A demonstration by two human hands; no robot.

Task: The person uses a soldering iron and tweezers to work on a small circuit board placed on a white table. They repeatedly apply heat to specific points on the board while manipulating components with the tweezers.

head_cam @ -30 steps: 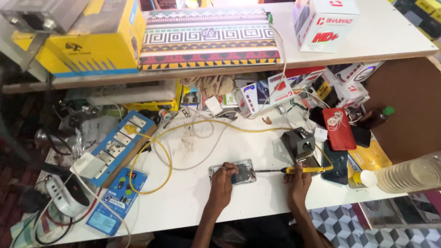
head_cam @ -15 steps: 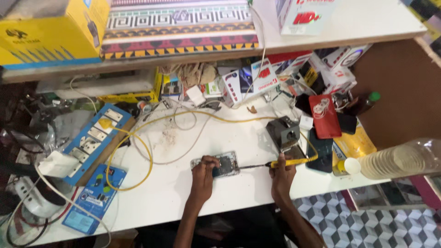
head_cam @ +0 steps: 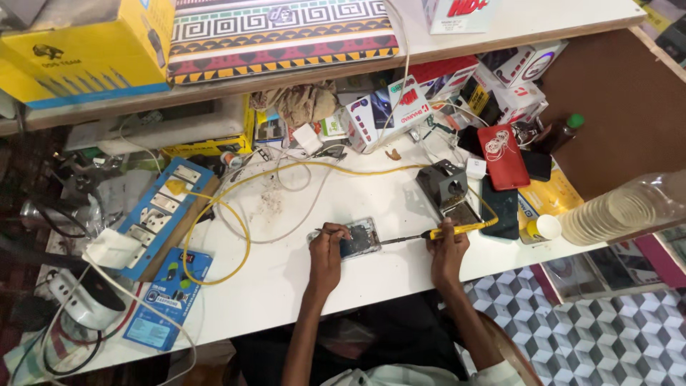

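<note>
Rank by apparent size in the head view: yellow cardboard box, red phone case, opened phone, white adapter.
1. Yellow cardboard box, though it sits higher, nearer the camera.
2. Red phone case.
3. Opened phone, partly covered by the left hand.
4. White adapter.

Opened phone [head_cam: 357, 239] flat on bench, yellow-handled iron [head_cam: 436, 234] at its edge.

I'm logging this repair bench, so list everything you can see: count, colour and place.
opened phone: one, dark, bench centre, under left hand
soldering iron: one, yellow handle, in right hand, tip at phone
iron stand: one, grey, right of centre
yellow cable: one, looping across bench
socket board: one, blue, left
red phone case: one, right
yellow box: one, shelf, upper left
patterned cloth: one, multicoloured, shelf
plastic bottle: one, clear, right edge
left hand: on phone
right hand: grip on iron
</note>
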